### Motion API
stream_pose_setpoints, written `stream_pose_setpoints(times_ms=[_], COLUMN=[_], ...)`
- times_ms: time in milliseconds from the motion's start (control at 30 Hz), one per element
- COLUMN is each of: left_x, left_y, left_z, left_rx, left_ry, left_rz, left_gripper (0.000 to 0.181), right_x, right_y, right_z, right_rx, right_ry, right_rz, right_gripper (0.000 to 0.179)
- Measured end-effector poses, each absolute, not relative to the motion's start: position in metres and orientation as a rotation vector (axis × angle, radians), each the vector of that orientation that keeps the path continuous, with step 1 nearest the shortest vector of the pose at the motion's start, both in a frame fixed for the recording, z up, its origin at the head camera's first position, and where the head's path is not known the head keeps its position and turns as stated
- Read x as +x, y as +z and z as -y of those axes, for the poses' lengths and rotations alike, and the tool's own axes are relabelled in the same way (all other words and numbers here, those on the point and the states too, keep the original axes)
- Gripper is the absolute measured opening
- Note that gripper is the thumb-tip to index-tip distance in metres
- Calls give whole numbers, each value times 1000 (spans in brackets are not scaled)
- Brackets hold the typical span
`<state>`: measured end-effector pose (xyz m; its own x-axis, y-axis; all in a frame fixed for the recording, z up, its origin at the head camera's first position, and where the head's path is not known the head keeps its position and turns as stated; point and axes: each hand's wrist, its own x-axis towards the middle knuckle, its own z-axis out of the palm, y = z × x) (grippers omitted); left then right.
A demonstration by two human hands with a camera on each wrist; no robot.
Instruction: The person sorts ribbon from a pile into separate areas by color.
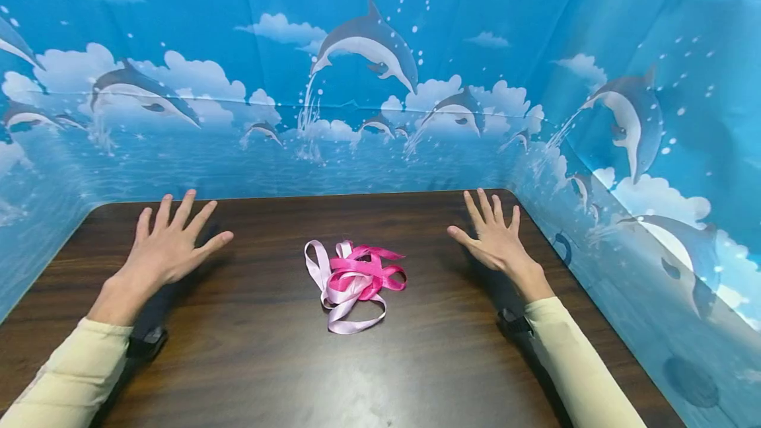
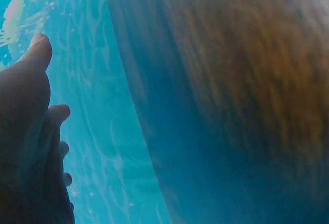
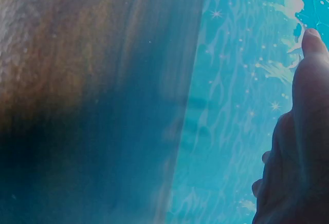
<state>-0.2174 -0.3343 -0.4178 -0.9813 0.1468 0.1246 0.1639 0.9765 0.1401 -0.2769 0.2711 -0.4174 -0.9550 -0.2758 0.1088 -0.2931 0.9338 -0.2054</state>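
Note:
Two satin ribbons lie loosely tangled in the middle of the table in the head view, one hot pink ribbon [image 1: 373, 269] and one pale pink ribbon [image 1: 341, 327]. To their left, my left hand [image 1: 166, 246] is held palm down with its fingers straight and spread, apart from the ribbons. My right hand [image 1: 495, 240] is spread the same way to their right, holding nothing. Each wrist view shows part of its own hand, the left hand [image 2: 25, 131] and the right hand [image 3: 298, 142], with no ribbon in sight.
A dark wood-grain table [image 1: 267, 375] with rounded far corners spreads beneath both hands. Blue sheeting [image 1: 238, 164] printed with dolphins, clouds and water rises behind it and along both sides. Dark bands [image 1: 147, 343] sit at the wrists, under cream sleeves.

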Motion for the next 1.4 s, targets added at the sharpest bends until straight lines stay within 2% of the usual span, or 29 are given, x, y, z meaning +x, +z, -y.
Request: stream_pose_setpoints(times_ms=[200, 433, 767, 1100, 1200, 1400], left_x=[-215, -215, -214, -226, -232, -241], left_y=[-417, -402, -397, -408, -411, -416], left_z=[327, 290, 222, 155, 141, 119], left_rx=[-276, -458, -746, -985, -1032, -1005], left_ry=[-247, -280, -401, -799, -937, -996], left_rz=[3017, 2903, 2794, 2850, 2838, 2842], left_gripper=[91, 84, 52, 47, 48, 52], right_x=[-272, -267, -268, -272, -273, -275], right_y=[-414, -403, -404, -412, -415, -414], right_z=[-264, -244, -193, -153, -144, -138], right_rx=[495, 598, 874, 1103, 1170, 1195], right_ry=[575, 878, 1023, 900, 858, 793], right_rz=[2987, 2889, 2850, 2985, 2982, 2944], right_gripper=[85, 72, 57, 62, 52, 18])
